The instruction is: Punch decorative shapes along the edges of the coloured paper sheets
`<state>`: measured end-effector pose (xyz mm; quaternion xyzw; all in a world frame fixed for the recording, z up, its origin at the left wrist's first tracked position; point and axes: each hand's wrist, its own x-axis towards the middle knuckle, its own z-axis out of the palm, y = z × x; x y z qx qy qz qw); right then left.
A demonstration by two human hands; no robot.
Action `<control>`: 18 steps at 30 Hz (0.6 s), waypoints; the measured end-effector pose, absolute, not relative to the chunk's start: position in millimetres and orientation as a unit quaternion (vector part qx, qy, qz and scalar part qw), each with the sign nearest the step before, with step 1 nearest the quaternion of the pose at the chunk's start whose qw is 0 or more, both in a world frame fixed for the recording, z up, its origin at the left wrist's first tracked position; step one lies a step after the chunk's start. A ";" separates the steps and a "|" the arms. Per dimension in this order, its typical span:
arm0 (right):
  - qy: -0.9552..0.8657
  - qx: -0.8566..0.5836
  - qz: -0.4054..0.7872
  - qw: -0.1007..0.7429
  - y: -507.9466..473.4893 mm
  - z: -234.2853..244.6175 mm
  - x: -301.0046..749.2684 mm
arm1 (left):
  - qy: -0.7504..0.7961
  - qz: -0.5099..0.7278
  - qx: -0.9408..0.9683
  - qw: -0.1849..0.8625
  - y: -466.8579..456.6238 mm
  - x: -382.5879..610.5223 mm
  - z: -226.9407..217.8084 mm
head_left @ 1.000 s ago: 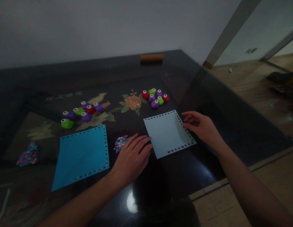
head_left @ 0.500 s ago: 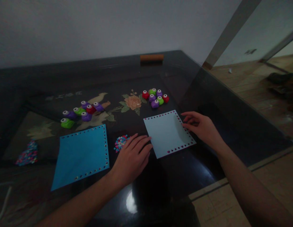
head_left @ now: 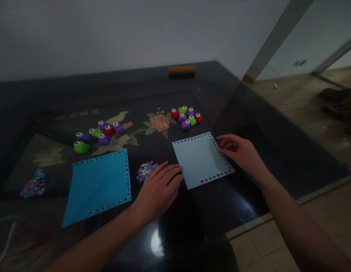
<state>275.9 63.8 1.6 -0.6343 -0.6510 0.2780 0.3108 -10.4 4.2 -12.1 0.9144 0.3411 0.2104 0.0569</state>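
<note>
A pale blue square of paper (head_left: 202, 160) lies flat on the dark table, with a row of small coloured shapes along three of its edges. My left hand (head_left: 161, 189) rests palm down, fingers stretched out, its fingertips at the paper's left edge. At the opposite edge my right hand (head_left: 239, 151) has its fingers loosely bent and apart from the thumb, the tips by the border; nothing shows between them. Just beyond my left hand is a pile of small pink, blue and white pieces (head_left: 145, 170), partly hidden by the fingers.
Left of my left hand lies a bright blue sheet (head_left: 100, 185) with similar edging. Several craft punches (head_left: 104, 139) stand behind it, and another group of craft punches (head_left: 186, 118) behind the pale paper. A second pile of pieces (head_left: 35, 184) is far left; a brown roll (head_left: 182, 70) lies at the back.
</note>
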 end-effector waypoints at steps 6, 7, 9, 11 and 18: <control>-0.641 -0.637 0.290 0.315 63.9 -0.2 276.3 | 0.342 0.210 0.914 0.059 4.1 -10.6 -12.7; -0.641 -0.636 0.290 0.316 63.8 -0.4 276.4 | 0.343 0.209 0.914 0.060 4.0 -10.5 -12.8; -0.642 -0.635 0.289 0.318 63.9 -0.3 276.5 | 0.345 0.208 0.913 0.060 3.8 -10.3 -12.9; -0.646 -0.633 0.285 0.317 64.2 0.4 276.7 | 0.348 0.206 0.913 0.059 3.6 -9.9 -12.9; -0.655 -0.633 0.265 0.317 65.5 0.3 279.5 | 0.341 0.219 0.913 0.045 3.0 -9.2 -12.1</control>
